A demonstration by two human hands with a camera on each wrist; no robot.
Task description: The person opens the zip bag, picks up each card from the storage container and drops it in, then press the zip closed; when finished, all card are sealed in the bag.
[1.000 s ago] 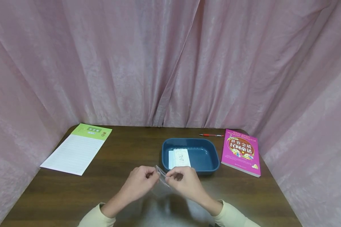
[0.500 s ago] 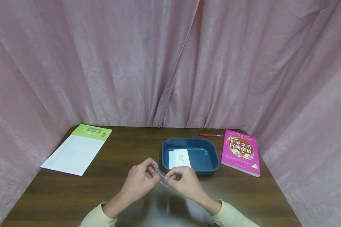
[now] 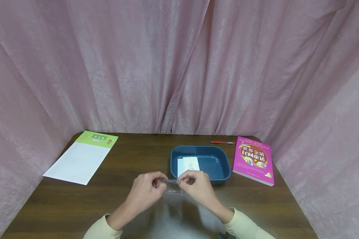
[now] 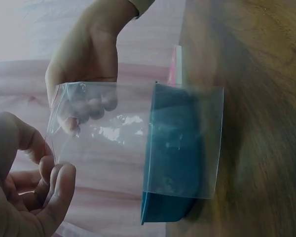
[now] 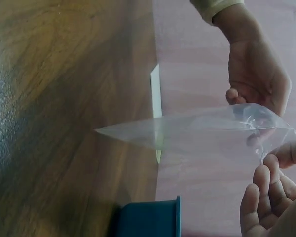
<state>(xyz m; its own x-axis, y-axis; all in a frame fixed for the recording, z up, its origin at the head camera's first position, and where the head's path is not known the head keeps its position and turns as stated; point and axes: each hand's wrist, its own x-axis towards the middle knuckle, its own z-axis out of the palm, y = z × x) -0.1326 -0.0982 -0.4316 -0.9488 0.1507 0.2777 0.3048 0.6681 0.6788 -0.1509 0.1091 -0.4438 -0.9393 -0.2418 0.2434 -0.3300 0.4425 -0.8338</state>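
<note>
Both the left hand (image 3: pixel 146 190) and the right hand (image 3: pixel 195 186) pinch the upper edges of a clear, thin, rectangular plastic bag (image 4: pixel 138 143), thumbs against fingers, one hand at each side of the mouth. The bag hangs between them, just on the near side of a dark blue, round-cornered plastic tray (image 3: pixel 213 166); whether its bottom edge touches the table cannot be told. Its mouth looks parted and nothing shows inside, so the step in hand appears to be opening the bag. The next move likely calls for a light, even hold that keeps the two layers apart without creasing the film. Within the tray, toward its left end, lies a white printed card (image 3: pixel 191 163) overlapping a plain pale piece. The surface is a dark brown wooden table (image 3: pixel 137 152), glossy where light falls. Toward its left corner lies a white ruled writing pad with a green header (image 3: pixel 79 162); beyond the tray, a slim red pen (image 3: pixel 222 142); to the right, a magenta paperback book (image 3: pixel 252 166). Pale pink, draped curtains (image 3: pixel 131 66) enclose the table behind and at both sides.
</note>
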